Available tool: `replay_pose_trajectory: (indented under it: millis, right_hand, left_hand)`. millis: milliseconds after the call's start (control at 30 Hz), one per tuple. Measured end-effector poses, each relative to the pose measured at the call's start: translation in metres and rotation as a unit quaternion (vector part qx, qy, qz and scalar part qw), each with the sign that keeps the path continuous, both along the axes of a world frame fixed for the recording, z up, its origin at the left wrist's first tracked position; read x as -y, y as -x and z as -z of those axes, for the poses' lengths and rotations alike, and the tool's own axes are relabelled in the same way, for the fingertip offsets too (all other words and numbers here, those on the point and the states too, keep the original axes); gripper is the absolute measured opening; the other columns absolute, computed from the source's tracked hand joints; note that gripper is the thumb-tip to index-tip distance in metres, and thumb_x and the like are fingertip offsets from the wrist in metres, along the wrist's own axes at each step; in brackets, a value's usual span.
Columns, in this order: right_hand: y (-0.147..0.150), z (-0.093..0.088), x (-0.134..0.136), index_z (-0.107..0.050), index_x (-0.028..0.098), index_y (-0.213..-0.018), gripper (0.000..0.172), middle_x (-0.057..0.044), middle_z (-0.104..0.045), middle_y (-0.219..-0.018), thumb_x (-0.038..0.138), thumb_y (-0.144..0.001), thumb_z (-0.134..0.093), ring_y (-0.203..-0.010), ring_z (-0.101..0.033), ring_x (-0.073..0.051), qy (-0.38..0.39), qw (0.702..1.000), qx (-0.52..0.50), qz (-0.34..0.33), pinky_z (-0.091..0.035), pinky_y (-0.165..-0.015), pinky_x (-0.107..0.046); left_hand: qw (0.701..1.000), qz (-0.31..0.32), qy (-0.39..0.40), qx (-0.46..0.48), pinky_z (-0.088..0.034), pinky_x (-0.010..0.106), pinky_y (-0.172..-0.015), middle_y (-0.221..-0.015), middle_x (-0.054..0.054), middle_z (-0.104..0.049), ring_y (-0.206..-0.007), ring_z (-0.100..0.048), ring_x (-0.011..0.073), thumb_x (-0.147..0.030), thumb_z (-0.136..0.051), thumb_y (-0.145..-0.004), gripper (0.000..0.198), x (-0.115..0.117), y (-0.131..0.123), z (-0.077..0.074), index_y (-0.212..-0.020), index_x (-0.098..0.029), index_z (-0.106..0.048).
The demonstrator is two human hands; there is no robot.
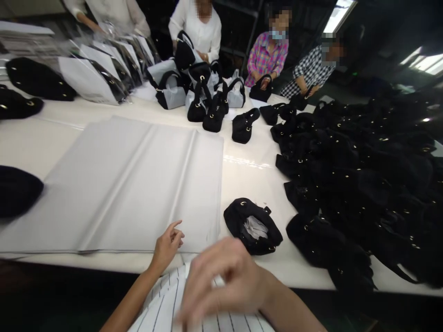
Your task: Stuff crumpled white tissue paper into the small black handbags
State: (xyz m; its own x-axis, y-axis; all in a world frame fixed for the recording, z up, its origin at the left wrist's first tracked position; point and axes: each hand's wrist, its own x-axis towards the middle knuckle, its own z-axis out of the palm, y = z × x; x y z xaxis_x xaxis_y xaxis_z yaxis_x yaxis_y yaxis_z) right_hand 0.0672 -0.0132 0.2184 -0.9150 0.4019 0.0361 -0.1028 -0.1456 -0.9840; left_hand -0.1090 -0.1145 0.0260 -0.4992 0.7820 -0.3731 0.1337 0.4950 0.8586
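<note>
**Grey tissue first, then the bag**

Grey tissue sheets [138, 184] fill the frame's left-centre; we lift only the top one, peeling cleanly from its near edge. Right of it lies the open black bag [252, 226], paper inside. Our left hand [168, 246] touches the sheet edge, fingers loosely curled, grasping nothing. Our right hand [221, 281] is blurred; we cannot tell its grip.

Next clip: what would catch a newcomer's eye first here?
A heap of black bags covers the table's right side, and a stack of grey tissue sheets lies spread at the centre. Near the front edge, one open black bag sits beside the blurred right hand, while the left hand touches the sheets.
</note>
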Motion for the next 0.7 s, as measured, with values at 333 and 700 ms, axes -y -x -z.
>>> replay_pose_trajectory:
  millis: [333, 700]
  right_hand:
    - [0.115, 0.244, -0.097, -0.056, 0.005, -0.128, 0.056, -0.02, -0.058, -0.13, 0.038, -0.083, -0.065, -0.122, -0.054, -0.028, -0.246, 0.804, 0.462, 0.283, -0.041, -0.102, -0.036]
    - [0.194, 0.285, -0.124, -0.043, 0.01, -0.143, 0.057, -0.018, -0.018, -0.159, 0.036, -0.094, -0.05, -0.147, -0.01, -0.037, -0.369, 0.677, 0.557, 0.31, -0.006, -0.114, -0.06]
  left_hand:
    - [0.992, -0.117, 0.011, 0.043, -0.056, 0.032, -0.064, -0.078, 0.0, -0.067, -0.061, -0.063, 0.0166, -0.052, -0.052, -0.078, 0.06, 0.05, 0.073, 0.034, -0.126, -0.017, -0.051]
    - [0.978, -0.196, 0.046, 0.063, -0.059, 0.035, -0.062, -0.074, 0.003, -0.071, -0.061, -0.066, 0.0203, -0.06, -0.062, -0.061, 0.072, 0.086, 0.166, 0.051, -0.116, -0.015, -0.058]
